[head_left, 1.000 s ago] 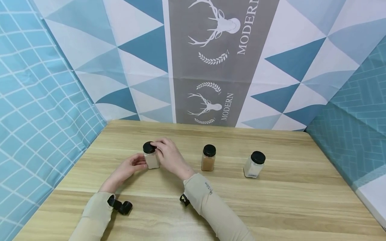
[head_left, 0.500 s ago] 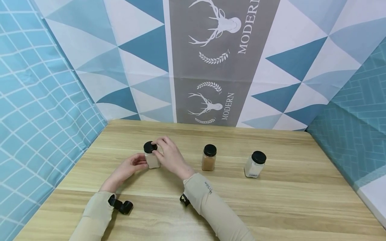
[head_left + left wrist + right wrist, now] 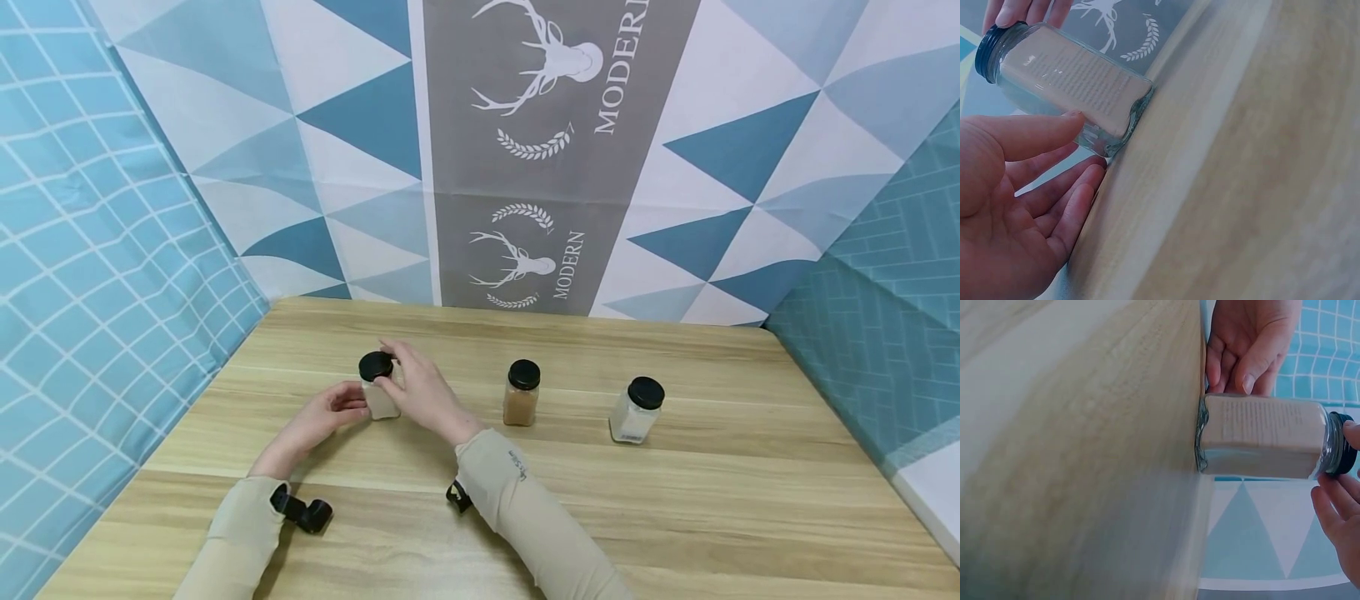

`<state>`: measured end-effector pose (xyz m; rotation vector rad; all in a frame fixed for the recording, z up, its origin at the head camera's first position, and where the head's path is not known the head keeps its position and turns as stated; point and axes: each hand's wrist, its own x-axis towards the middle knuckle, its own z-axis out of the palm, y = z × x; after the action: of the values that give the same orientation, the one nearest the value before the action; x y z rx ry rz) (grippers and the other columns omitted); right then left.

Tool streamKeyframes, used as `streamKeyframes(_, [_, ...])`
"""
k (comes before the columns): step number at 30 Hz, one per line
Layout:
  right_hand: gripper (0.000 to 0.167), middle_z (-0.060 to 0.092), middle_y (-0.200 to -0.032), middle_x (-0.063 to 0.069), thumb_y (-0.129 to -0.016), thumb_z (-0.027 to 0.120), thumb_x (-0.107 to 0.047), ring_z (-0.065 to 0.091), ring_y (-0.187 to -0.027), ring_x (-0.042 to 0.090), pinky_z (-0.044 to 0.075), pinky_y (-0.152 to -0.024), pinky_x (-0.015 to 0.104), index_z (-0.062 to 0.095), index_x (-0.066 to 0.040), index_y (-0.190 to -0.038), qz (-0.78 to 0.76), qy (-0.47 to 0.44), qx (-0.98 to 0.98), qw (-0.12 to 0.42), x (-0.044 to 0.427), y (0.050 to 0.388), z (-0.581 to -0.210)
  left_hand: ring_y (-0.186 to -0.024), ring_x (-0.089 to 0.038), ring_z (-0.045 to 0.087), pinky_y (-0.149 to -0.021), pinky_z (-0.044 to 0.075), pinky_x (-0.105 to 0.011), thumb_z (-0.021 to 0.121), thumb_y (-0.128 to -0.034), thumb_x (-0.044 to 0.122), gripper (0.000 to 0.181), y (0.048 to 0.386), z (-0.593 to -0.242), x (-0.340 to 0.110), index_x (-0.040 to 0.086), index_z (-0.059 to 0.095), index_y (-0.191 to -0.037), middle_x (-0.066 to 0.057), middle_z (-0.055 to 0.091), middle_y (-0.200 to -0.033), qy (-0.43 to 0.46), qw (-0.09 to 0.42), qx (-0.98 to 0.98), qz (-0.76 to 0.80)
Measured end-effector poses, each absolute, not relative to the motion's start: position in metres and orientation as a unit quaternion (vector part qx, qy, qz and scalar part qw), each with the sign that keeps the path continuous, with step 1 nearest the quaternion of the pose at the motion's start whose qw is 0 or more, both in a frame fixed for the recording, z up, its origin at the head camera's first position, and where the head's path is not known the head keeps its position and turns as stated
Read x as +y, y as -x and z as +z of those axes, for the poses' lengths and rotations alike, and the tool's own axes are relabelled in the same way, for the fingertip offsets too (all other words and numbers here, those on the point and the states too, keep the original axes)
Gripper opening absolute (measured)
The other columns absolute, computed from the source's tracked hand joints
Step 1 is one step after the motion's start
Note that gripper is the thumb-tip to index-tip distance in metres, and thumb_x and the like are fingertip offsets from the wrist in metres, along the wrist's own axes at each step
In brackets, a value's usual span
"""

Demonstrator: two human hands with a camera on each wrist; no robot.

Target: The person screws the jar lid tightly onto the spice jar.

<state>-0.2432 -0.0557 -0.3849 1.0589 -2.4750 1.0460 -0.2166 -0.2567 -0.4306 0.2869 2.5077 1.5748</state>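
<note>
A square glass spice jar (image 3: 382,400) of pale powder, with a black screw lid (image 3: 375,365), stands upright on the left part of the table. My left hand (image 3: 318,421) holds its lower body from the left; in the left wrist view the thumb (image 3: 1041,134) lies along the glass and other fingers reach behind it. From the right, my right hand (image 3: 427,392) grips the lid between thumb and fingers. The right wrist view has printed text on the jar (image 3: 1260,434) and its base on the table. The lid sits on the jar's neck.
To the right stand a jar of orange-brown powder (image 3: 520,404) and a jar of white contents (image 3: 632,417), both black-lidded. The wooden table (image 3: 675,517) ends at a patterned cloth backdrop (image 3: 360,233). Blue cloths hang at both sides.
My right hand's fingers have shifted round the lid, from over its top to its far side, with the thumb at the near edge. The left hand and the jar stay in place.
</note>
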Motion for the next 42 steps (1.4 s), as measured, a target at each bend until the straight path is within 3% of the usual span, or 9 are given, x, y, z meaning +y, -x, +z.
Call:
streamKeyframes(5, [0.05,0.055,-0.121,0.003,-0.089,0.058,-0.021,0.052,-0.112,0.012,0.039,-0.096,0.021,0.039,-0.009,-0.135,0.37,-0.357,-0.847,0.137,-0.0528,0.2444,-0.3862,-0.114,-0.033,0.049,-0.09,0.041,-0.028,0.06,-0.088,0.021,0.051,0.2172,-0.4316,-0.2576,-0.002,0.042,-0.13,-0.024,0.048,-0.127,-0.091,0.082,0.84,0.529])
streamKeyframes(12, [0.045,0.059,-0.107,0.002,-0.088,0.058,-0.013,0.056,-0.1,0.011,0.043,-0.088,0.019,0.043,-0.008,-0.131,0.374,-0.352,-0.843,0.156,-0.0501,0.2462,-0.387,-0.114,-0.034,0.049,-0.096,0.038,-0.043,0.06,-0.088,0.023,0.052,0.2161,-0.4311,-0.2571,-0.002,0.041,-0.131,-0.024,0.048,-0.127,-0.093,0.083,0.841,0.527])
streamKeyframes(18, [0.047,0.058,-0.099,0.0,-0.088,0.059,-0.013,0.056,-0.095,0.01,0.044,-0.084,0.02,0.042,-0.007,-0.132,0.374,-0.341,-0.848,0.157,-0.0497,0.2462,-0.3864,-0.115,-0.035,0.049,-0.097,0.038,-0.045,0.059,-0.0883,0.022,0.052,0.2154,-0.4313,-0.256,-0.002,0.041,-0.131,-0.024,0.048,-0.127,-0.095,0.084,0.839,0.528])
streamKeyframes(28, [0.064,0.05,-0.129,0.007,-0.089,0.058,-0.023,0.048,-0.119,0.014,0.039,-0.097,0.024,0.024,-0.009,-0.142,0.388,-0.346,-0.849,0.095,-0.0533,0.2435,-0.384,-0.115,-0.034,0.049,-0.095,0.038,-0.04,0.059,-0.0881,0.022,0.05,0.215,-0.4308,-0.2545,0.0,0.043,-0.13,-0.022,0.049,-0.127,-0.091,0.084,0.84,0.528])
streamKeyframes(37, [0.059,0.049,-0.133,0.006,-0.091,0.055,-0.022,0.045,-0.123,0.014,0.036,-0.1,0.024,0.025,-0.012,-0.141,0.378,-0.367,-0.845,0.09,-0.0541,0.2421,-0.38,-0.113,-0.033,0.049,-0.087,0.041,-0.02,0.06,-0.0878,0.018,0.05,0.2173,-0.4317,-0.2552,-0.003,0.042,-0.129,-0.024,0.049,-0.126,-0.098,0.08,0.833,0.538])
streamKeyframes(42, [0.057,0.052,-0.128,0.006,-0.091,0.054,-0.018,0.049,-0.118,0.013,0.037,-0.098,0.021,0.027,-0.012,-0.141,0.384,-0.369,-0.841,0.092,-0.052,0.2431,-0.381,-0.114,-0.033,0.049,-0.092,0.04,-0.031,0.059,-0.0881,0.02,0.049,0.2161,-0.4309,-0.2555,-0.002,0.043,-0.129,-0.023,0.049,-0.126,-0.097,0.079,0.837,0.533])
